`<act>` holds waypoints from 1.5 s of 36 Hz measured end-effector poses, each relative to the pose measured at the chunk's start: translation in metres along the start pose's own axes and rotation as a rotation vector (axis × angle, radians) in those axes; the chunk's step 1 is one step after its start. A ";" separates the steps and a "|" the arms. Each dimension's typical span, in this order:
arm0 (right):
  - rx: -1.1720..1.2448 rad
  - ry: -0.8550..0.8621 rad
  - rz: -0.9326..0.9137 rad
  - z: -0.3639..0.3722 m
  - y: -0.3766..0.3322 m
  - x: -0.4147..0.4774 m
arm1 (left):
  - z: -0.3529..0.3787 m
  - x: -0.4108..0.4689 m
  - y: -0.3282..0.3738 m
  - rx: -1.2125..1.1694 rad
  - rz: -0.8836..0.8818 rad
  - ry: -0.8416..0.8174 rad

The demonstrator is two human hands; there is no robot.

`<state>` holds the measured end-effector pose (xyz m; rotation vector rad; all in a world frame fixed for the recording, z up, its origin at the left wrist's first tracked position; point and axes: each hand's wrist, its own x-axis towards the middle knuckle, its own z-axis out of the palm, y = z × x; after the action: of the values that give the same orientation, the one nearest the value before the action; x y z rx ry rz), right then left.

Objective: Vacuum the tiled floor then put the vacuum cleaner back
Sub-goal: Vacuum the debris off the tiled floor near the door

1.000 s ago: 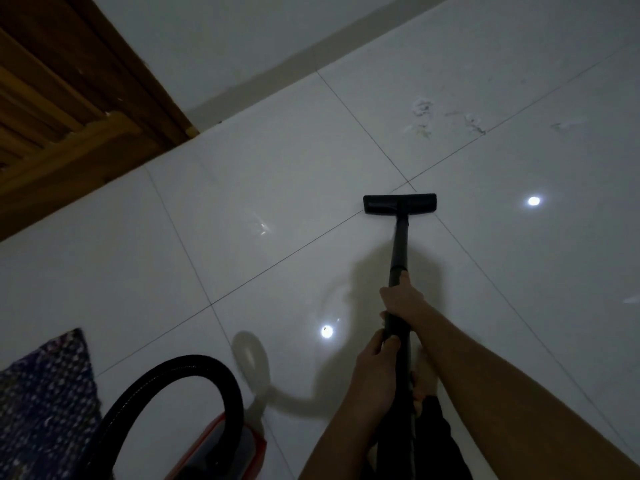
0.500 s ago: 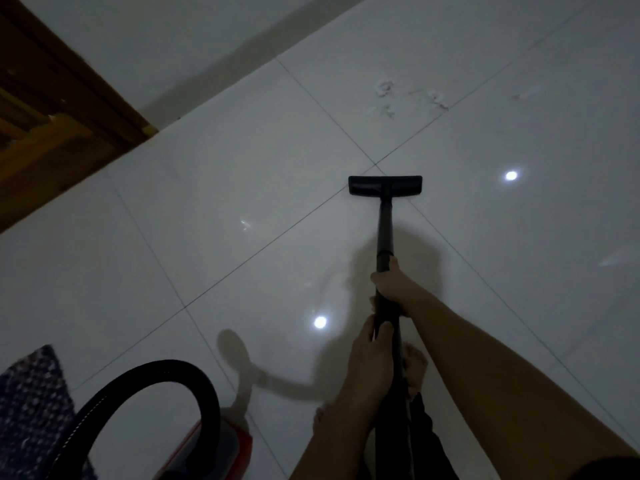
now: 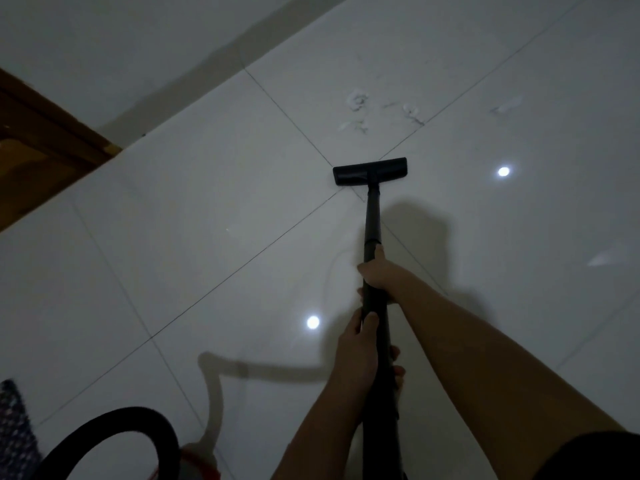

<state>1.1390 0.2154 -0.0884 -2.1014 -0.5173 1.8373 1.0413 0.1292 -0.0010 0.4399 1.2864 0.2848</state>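
I hold a black vacuum wand with both hands. My right hand grips it higher up, and my left hand grips it just below. The flat black floor nozzle rests on the white tiled floor where the grout lines cross. Whitish bits of dirt lie on the tile just beyond the nozzle, with more dirt scraps to the right. The black hose loops at the bottom left over the red vacuum body, mostly cut off by the frame.
A brown wooden door frame stands at the left against the white wall. A dark patterned mat lies at the bottom left edge. A white scrap lies on the tile at the right. Ceiling lights reflect in the glossy tiles.
The nozzle has slid forward toward the dirt, from just before the grout crossing onto it. The view has shifted, so the door, mat and vacuum body sit nearer the frame edges.
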 end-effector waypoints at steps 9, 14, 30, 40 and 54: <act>-0.038 -0.001 0.141 -0.019 -0.042 0.031 | 0.011 0.030 0.042 -0.003 0.021 0.012; -0.066 0.011 0.129 -0.022 -0.075 0.058 | 0.005 0.054 0.072 -0.083 -0.014 0.018; -0.131 0.069 0.159 -0.053 -0.203 0.137 | 0.007 0.142 0.196 -0.195 -0.028 -0.048; -0.118 0.071 0.160 -0.077 -0.245 0.171 | 0.018 0.181 0.233 -0.160 0.036 -0.069; -0.222 0.060 0.107 -0.155 -0.327 0.237 | 0.082 0.256 0.317 -0.242 0.012 -0.051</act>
<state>1.2972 0.6158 -0.1294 -2.3635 -0.6312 1.8406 1.1998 0.5098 -0.0545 0.2470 1.1828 0.4312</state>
